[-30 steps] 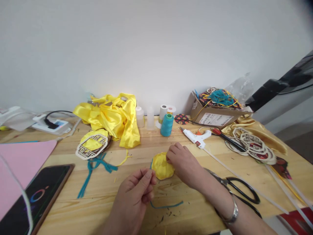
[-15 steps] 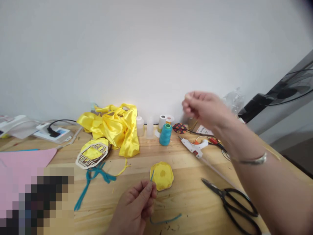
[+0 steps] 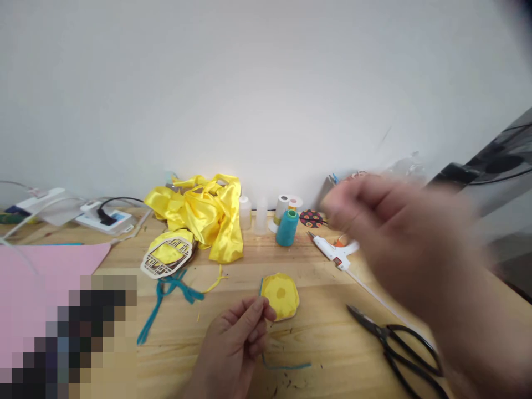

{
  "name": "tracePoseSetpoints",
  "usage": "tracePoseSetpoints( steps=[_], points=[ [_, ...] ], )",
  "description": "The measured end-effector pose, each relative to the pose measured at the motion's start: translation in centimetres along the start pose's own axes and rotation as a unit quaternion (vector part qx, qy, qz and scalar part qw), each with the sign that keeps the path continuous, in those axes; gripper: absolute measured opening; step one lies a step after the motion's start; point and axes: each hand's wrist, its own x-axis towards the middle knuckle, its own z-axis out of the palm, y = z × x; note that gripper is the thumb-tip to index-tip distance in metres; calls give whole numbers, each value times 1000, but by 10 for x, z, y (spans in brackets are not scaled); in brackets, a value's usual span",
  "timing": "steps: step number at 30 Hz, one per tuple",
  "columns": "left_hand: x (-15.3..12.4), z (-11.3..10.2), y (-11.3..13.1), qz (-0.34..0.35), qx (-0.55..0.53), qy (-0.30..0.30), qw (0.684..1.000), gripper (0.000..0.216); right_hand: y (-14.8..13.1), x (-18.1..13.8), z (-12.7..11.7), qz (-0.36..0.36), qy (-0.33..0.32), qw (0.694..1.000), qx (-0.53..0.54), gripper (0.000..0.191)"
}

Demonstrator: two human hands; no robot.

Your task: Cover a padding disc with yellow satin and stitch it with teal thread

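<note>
My left hand (image 3: 243,332) pinches a short teal cord (image 3: 288,366) between thumb and fingers. One end of the cord sticks up past the fingertips; the other trails onto the table. Beside those fingertips lies a small yellow fabric-covered piece (image 3: 286,293) with a pale edge and a darker round spot. High on the right, my right hand (image 3: 386,233) is smeared by motion, its fingers curled together. Whatever it may hold cannot be made out. Below it, black-handled scissors (image 3: 384,335) rest on the wood, and a white glue gun (image 3: 332,249) is partly hidden behind the wrist.
A teal thread cone (image 3: 287,230) stands near small plastic bottles (image 3: 245,213) by the wall. Yellow satin (image 3: 203,216) is heaped left of them, with a cut-out lattice frame (image 3: 166,260) and teal strips (image 3: 178,288) in front. A power strip (image 3: 108,221) sits farther left.
My right hand has come closer to the camera and lower, and is more blurred. My left hand keeps its pinch on the cord. The whole view has shifted slightly.
</note>
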Motion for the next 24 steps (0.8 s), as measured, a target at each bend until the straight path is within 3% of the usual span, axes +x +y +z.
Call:
tracePoseSetpoints(
  steps=[4, 8, 14, 24],
  points=[
    [0, 4, -5, -14, -4, -9, 1000, 17, 26, -63, 54, -3, -73, 997, -31, 17],
    [1, 8, -9, -38, -17, -23, 999, 13, 39, -105, 85, -70, -8, 994, -84, 24],
    [5, 13, -10, -68, -18, -32, 997, 13, 43, -124, 92, -126, 33, 983, -127, 25],
    [6, 12, -13, -80, 10, -1, 997, 15, 49, -130, 91, -128, -17, 982, -134, 30]
  ],
)
